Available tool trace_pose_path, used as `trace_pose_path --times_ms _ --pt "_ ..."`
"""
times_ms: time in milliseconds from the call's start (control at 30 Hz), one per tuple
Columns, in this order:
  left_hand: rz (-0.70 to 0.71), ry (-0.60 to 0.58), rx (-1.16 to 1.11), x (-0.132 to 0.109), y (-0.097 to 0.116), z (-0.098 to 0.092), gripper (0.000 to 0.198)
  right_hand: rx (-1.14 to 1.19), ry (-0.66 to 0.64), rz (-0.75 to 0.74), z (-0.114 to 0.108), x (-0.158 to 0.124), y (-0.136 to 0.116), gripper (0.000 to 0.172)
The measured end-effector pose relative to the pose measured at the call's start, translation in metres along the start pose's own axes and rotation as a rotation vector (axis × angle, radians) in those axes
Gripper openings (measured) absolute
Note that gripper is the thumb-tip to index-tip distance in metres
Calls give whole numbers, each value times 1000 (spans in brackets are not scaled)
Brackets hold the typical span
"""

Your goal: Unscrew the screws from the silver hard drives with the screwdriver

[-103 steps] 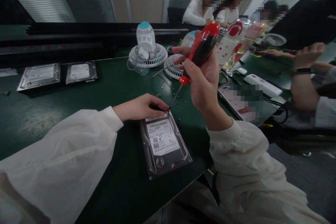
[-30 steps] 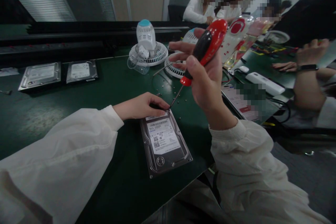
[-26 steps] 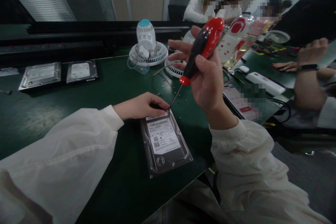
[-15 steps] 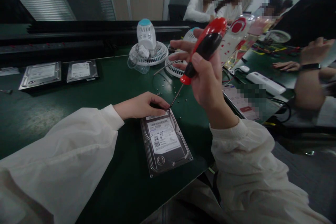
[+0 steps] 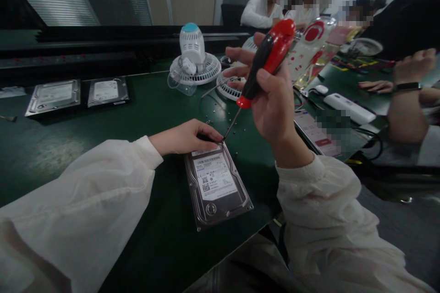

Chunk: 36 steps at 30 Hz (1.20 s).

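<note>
A silver hard drive with a white label lies on the green table in front of me. My left hand grips its far edge, thumb on top and fingertips by the far right corner. In my right hand is a red and black screwdriver, held tilted with the thumb against its handle. Its thin shaft slants down to that same far right corner, beside my left fingertips. The tip is too small to make out clearly. Several small screws lie scattered on the table just beyond the drive.
Two more hard drives lie at the left. A white fan stands at the back, near a clear cup. To the right are a phone, a white power strip, cables and another person's hand. Other people sit behind.
The screwdriver's handle has turned in my right hand, so more red now faces right and black faces left. My left hand and the drive have stayed in place.
</note>
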State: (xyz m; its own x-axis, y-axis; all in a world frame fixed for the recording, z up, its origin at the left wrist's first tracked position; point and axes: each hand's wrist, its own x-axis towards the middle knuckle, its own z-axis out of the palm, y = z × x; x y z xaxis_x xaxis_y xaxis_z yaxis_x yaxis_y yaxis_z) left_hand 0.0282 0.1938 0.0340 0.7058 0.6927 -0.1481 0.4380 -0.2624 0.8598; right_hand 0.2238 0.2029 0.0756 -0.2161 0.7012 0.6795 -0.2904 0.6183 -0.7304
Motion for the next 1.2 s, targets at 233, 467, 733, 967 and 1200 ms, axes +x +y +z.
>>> trace_pose_path --times_ms 233,467,733,967,1200 --pt "-1 -1 -7 1 -2 0 39 -88 107 -53 9 1 -3 30" --pt "-1 1 -1 0 -2 0 40 12 76 15 7 1 -3 43" --pt "-5 2 0 0 -1 0 41 -135 86 -39 7 -1 -2 39" --pt "-16 -6 -5 0 -2 -1 42 -34 45 -7 5 -1 -3 31" --pt "4 2 -3 1 -1 1 41 -60 106 -32 8 2 -2 36"
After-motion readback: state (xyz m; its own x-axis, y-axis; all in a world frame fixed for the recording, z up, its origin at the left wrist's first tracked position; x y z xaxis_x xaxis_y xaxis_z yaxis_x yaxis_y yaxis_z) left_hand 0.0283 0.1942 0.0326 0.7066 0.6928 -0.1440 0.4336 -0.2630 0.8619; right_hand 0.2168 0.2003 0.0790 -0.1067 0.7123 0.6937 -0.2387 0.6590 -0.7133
